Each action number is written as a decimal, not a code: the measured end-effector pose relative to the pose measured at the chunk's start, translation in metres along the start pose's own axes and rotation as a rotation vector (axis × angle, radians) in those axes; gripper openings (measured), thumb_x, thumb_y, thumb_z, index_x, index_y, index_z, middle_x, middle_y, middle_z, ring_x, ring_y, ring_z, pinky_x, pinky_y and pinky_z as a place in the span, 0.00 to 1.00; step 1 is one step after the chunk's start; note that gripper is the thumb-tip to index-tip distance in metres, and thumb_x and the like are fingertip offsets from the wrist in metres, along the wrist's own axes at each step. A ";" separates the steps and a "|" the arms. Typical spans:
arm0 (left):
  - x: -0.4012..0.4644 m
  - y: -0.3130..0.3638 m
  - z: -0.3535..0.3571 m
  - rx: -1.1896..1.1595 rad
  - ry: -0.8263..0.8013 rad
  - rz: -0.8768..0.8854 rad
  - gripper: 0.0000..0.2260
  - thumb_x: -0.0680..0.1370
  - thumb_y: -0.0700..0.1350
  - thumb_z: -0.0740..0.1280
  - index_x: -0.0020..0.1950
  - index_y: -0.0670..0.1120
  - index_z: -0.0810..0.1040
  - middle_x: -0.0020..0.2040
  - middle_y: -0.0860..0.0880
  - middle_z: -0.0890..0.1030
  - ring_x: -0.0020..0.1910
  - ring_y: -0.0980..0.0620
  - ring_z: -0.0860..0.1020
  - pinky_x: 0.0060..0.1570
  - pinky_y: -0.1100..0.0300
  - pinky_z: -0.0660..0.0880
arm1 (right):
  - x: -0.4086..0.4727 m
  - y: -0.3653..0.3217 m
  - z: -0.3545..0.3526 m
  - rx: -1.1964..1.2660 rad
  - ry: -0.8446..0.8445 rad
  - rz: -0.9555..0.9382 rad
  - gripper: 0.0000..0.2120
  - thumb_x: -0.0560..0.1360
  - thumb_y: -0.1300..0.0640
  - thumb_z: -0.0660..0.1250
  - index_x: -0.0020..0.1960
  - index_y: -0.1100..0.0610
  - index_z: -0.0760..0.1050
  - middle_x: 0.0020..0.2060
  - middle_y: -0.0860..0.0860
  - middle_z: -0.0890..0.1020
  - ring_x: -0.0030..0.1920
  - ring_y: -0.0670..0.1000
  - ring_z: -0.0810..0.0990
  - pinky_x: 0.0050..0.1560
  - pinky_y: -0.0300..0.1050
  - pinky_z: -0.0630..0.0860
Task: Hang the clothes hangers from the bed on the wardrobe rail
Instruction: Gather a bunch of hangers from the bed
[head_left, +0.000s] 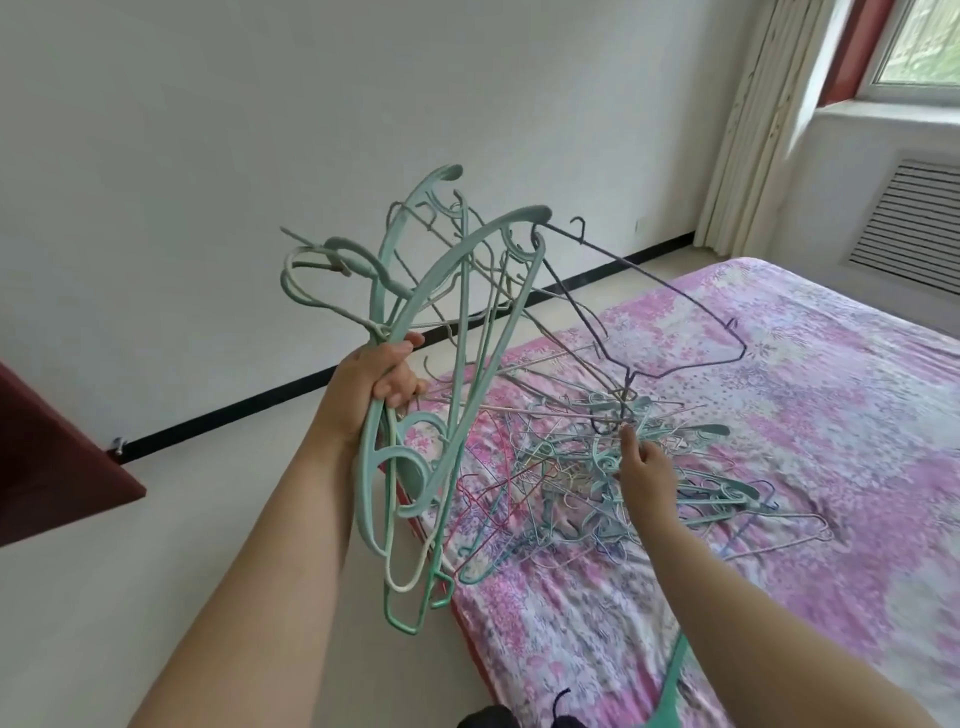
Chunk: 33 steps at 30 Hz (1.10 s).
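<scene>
Up at nine o'clock, our left hand (379, 384) has its grip closed around a bunch of green hangers (415, 395). Our right hand (644, 467) pinches a dark wire hanger (649, 291) above the pile (597, 467) on the bed (831, 415).

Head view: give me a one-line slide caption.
Left hand grips a bunch of teal hangers while the right hand lifts a dark wire hanger from the pile on the bed.

bright daylight from window (919, 41) | soft shadows | wide-angle edge bending | slight blur
</scene>
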<state>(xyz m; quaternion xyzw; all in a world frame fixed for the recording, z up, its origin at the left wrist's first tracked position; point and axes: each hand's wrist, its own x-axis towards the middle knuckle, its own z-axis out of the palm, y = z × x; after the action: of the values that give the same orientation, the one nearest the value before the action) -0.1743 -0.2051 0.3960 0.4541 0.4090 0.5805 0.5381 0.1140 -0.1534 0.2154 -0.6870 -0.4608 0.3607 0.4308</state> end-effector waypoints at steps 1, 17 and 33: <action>0.001 -0.003 -0.004 0.004 0.010 -0.010 0.09 0.70 0.47 0.68 0.41 0.44 0.70 0.19 0.54 0.63 0.21 0.55 0.65 0.44 0.59 0.72 | 0.001 -0.001 -0.005 0.016 0.035 -0.002 0.27 0.78 0.36 0.53 0.33 0.57 0.63 0.29 0.58 0.70 0.39 0.65 0.79 0.33 0.48 0.63; -0.003 -0.096 0.013 -0.438 0.054 -0.229 0.23 0.54 0.52 0.84 0.25 0.49 0.69 0.18 0.54 0.65 0.20 0.57 0.73 0.35 0.63 0.77 | 0.019 0.044 -0.026 0.356 0.070 0.313 0.18 0.82 0.59 0.50 0.44 0.64 0.76 0.45 0.62 0.82 0.41 0.58 0.79 0.38 0.47 0.74; -0.008 -0.121 0.048 -0.221 -0.003 -0.266 0.15 0.78 0.47 0.62 0.32 0.46 0.69 0.20 0.54 0.62 0.21 0.55 0.64 0.46 0.59 0.77 | -0.014 0.148 -0.027 0.523 -0.192 0.782 0.12 0.82 0.63 0.52 0.44 0.56 0.70 0.71 0.61 0.67 0.68 0.58 0.69 0.71 0.51 0.64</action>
<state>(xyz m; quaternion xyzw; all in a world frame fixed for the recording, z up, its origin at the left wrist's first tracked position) -0.0968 -0.2028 0.2910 0.3347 0.3984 0.5451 0.6574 0.1819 -0.2042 0.0897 -0.6409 -0.0994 0.6613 0.3769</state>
